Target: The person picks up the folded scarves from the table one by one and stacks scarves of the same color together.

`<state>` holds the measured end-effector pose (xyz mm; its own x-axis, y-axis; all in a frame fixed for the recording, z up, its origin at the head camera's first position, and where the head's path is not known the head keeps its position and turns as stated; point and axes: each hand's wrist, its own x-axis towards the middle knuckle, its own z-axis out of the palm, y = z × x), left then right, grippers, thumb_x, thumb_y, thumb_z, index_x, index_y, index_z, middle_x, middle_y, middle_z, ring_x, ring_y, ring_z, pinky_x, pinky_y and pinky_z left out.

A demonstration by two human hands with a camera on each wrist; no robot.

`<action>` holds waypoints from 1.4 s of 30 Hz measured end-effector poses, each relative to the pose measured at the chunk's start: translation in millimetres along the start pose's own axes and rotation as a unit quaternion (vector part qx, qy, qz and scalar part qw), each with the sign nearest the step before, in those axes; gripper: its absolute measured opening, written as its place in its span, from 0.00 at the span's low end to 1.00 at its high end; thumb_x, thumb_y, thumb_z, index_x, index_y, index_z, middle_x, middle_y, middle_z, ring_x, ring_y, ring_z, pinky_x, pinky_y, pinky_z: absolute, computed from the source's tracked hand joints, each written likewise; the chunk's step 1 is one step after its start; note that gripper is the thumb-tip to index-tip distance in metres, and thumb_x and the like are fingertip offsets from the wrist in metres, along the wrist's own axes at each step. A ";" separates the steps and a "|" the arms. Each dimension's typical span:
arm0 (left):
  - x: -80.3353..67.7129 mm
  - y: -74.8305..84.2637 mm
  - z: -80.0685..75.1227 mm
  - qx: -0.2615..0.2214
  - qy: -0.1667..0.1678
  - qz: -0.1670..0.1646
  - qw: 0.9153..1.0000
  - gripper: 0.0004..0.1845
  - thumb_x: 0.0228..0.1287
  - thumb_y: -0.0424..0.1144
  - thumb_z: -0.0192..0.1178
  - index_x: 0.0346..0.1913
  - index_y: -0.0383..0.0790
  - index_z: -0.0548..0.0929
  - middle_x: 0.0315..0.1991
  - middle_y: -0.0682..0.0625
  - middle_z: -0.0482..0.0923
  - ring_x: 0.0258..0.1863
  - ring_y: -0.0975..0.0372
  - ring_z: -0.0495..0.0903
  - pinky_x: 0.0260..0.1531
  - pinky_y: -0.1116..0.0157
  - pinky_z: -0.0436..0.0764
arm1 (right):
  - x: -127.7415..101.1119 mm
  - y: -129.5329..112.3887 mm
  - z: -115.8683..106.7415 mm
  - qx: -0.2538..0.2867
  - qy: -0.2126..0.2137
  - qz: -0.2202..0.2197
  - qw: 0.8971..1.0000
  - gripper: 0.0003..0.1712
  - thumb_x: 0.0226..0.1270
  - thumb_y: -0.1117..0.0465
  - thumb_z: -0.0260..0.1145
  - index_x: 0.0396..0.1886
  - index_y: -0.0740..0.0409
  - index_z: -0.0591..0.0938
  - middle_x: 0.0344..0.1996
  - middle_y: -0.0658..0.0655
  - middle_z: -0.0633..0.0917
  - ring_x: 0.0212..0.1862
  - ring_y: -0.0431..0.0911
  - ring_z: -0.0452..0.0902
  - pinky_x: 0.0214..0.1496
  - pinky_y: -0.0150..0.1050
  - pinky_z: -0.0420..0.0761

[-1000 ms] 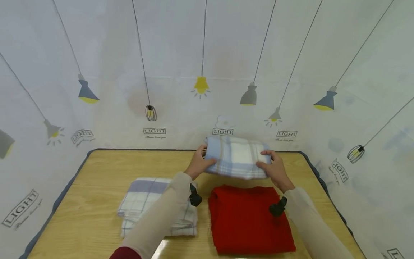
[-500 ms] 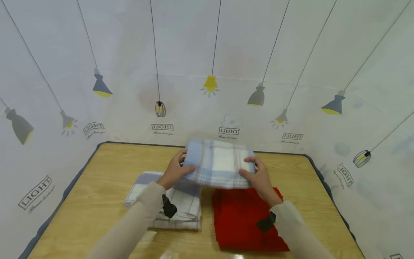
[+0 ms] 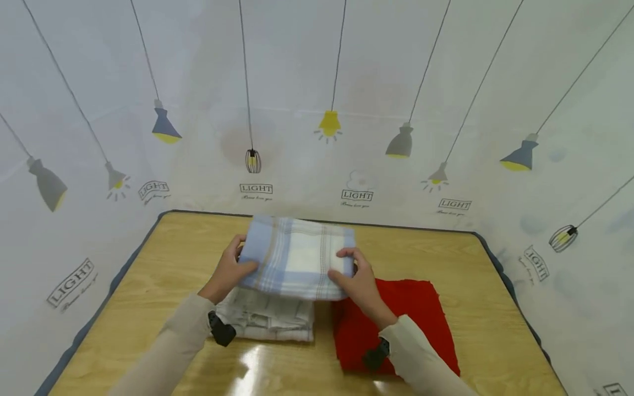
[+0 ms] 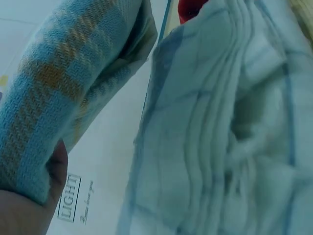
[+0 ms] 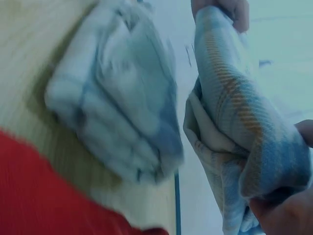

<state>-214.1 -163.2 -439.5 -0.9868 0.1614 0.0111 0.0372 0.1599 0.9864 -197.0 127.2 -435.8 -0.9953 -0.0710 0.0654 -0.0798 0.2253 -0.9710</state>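
In the head view, a folded blue-and-white plaid cloth is held up between both hands. My left hand grips its left end, thumb on top and fingers underneath. At its right end my right hand pinches the cloth the same way. Brown stripes and folded layers of the plaid cloth show in the right wrist view. Below it lies a folded white checked cloth, its back part hidden by the plaid one. The left wrist view shows the layers of this white cloth close up, apart from the held cloth.
A folded red cloth lies on the wooden table to the right, partly under my right forearm. A dark edging runs round the table. Behind it hangs a pale backdrop printed with lamps. Each wrist carries a small black camera.
Both hands have carried the plaid cloth leftward and slightly nearer, from behind the red cloth to above the white checked cloth. The head view has shifted a little.
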 end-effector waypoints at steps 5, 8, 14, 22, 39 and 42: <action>-14.6 -0.8 -16.6 0.002 0.016 -0.001 1.000 0.27 0.57 0.25 0.52 0.61 0.36 0.60 0.52 0.35 0.71 0.38 0.57 0.75 0.33 0.60 0.76 | -5.3 -3.2 21.6 0.004 -0.006 -0.023 1.000 0.22 0.56 0.66 0.69 0.50 0.60 0.73 0.52 0.59 0.72 0.45 0.51 0.71 0.46 0.39 0.73; -24.5 -2.1 -25.5 0.009 0.019 -0.005 1.000 0.27 0.58 0.25 0.51 0.61 0.35 0.59 0.53 0.37 0.69 0.38 0.58 0.74 0.34 0.60 0.76 | -10.0 -5.5 32.4 -0.002 -0.010 -0.035 0.999 0.22 0.56 0.65 0.69 0.50 0.60 0.74 0.54 0.59 0.73 0.47 0.50 0.70 0.48 0.42 0.73; -44.4 -7.1 -42.0 0.033 0.024 -0.015 0.999 0.29 0.59 0.26 0.51 0.64 0.34 0.58 0.56 0.35 0.67 0.43 0.59 0.73 0.39 0.61 0.75 | -27.4 -7.9 50.6 -0.014 -0.027 -0.046 0.998 0.20 0.56 0.62 0.70 0.48 0.57 0.75 0.54 0.59 0.73 0.54 0.52 0.68 0.56 0.50 0.72; -65.6 -44.3 -34.8 0.070 0.060 -0.099 0.991 0.22 0.73 0.41 0.47 0.64 0.35 0.61 0.57 0.38 0.69 0.45 0.64 0.71 0.44 0.65 0.72 | -48.7 19.0 62.0 -0.058 -0.026 -0.057 0.996 0.19 0.53 0.62 0.70 0.45 0.54 0.75 0.50 0.57 0.74 0.53 0.50 0.68 0.53 0.43 0.71; -73.4 -65.3 -28.9 0.131 0.080 -0.171 0.973 0.28 0.69 0.41 0.50 0.66 0.28 0.60 0.59 0.29 0.68 0.52 0.46 0.74 0.47 0.56 0.74 | -52.2 47.9 73.4 -0.133 -0.100 -0.013 0.986 0.22 0.54 0.59 0.69 0.41 0.53 0.65 0.40 0.57 0.65 0.37 0.50 0.65 0.39 0.39 0.66; -72.6 -64.0 -28.2 0.136 0.076 -0.177 0.972 0.30 0.68 0.40 0.49 0.68 0.29 0.59 0.60 0.29 0.67 0.53 0.45 0.73 0.48 0.53 0.73 | -52.6 48.8 71.3 -0.136 -0.107 -0.026 0.985 0.22 0.55 0.59 0.69 0.41 0.54 0.65 0.41 0.57 0.66 0.39 0.50 0.66 0.41 0.40 0.67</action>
<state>-149.3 -212.6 -498.9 -0.9567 -0.0925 -0.2760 -0.2882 0.4350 0.8531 -144.7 72.6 -503.0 -0.9577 -0.2854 0.0360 -0.1713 0.4652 -0.8685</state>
